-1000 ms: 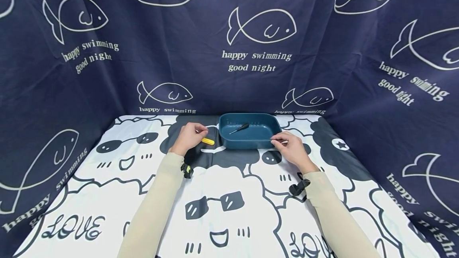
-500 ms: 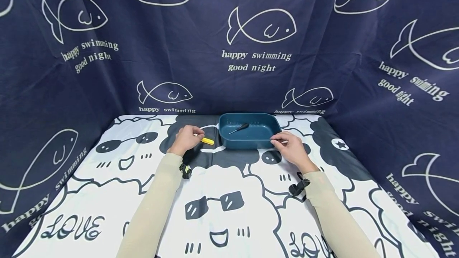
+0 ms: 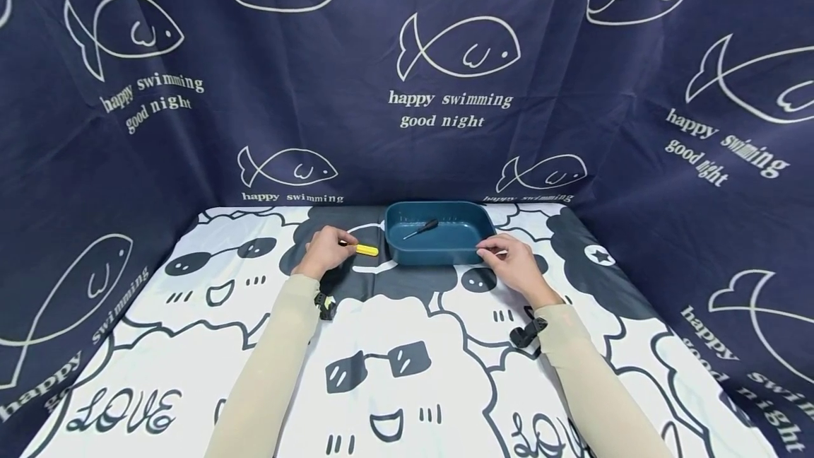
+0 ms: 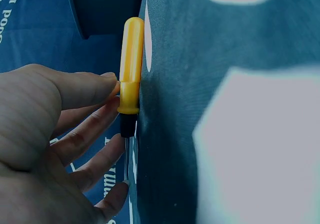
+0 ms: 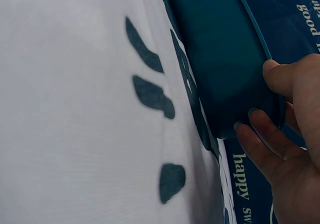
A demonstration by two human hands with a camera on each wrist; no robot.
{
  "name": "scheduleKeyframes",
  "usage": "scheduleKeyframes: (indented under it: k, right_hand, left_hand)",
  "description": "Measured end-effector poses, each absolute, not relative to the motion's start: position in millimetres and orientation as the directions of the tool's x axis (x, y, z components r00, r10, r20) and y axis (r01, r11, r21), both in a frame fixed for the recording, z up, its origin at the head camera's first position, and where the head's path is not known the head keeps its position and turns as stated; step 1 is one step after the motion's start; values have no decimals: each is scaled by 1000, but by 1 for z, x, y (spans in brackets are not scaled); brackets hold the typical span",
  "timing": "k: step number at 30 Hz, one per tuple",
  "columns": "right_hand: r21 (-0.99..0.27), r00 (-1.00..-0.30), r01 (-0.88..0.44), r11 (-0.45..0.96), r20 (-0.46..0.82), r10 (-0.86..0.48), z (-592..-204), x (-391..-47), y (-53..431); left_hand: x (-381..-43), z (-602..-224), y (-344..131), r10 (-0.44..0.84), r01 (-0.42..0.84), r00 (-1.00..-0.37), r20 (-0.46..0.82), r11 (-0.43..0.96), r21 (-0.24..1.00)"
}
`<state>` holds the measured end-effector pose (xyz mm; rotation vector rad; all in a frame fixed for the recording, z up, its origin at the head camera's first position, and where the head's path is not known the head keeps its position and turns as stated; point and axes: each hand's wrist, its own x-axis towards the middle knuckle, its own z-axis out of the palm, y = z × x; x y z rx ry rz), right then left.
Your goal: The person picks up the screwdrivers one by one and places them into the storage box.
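My left hand (image 3: 326, 251) is at the left of the box, its thumb and fingertips pinching a screwdriver with a yellow handle (image 4: 132, 59). In the left wrist view a black collar and thin metal shaft run down past the other fingers, and the handle lies close along the cloth. The handle's rounded end points towards a dark teal box (image 3: 439, 256). Over at the box's near right corner, my right hand (image 3: 514, 265) grips the rim; the right wrist view has the thumb (image 5: 278, 77) on the edge and fingers below. Inside the box lies a slim black-handled screwdriver (image 3: 429, 225).
A white and dark printed cloth (image 3: 394, 401) covers the table. Navy curtains (image 3: 458, 154) with fish drawings hang behind and at both sides, and the box stands near the back edge. Black wrist bands (image 3: 528, 333) sit on both sleeves.
My left hand has shifted slightly left along the yellow screwdriver, so more of its handle shows. The right hand stays at the box corner. The head view has turned a little.
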<state>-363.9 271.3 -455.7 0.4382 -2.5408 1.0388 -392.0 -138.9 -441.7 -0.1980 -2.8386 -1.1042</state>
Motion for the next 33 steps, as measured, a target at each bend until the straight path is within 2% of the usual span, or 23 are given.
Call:
scheduleKeyframes:
  k: [12, 25, 33]
  right_hand:
    - [-596, -886, -409, 691, 439, -146, -453, -365, 270]
    - [-593, -879, -420, 687, 455, -145, -456, -365, 270]
    - [-608, -897, -389, 692, 421, -135, -457, -364, 269]
  left_hand:
    - [-395, -443, -142, 72, 147, -987, 142, 753, 642]
    - [-397, -444, -145, 43, 89, -995, 86, 753, 652]
    - [-395, -446, -146, 41, 87, -995, 86, 755, 651]
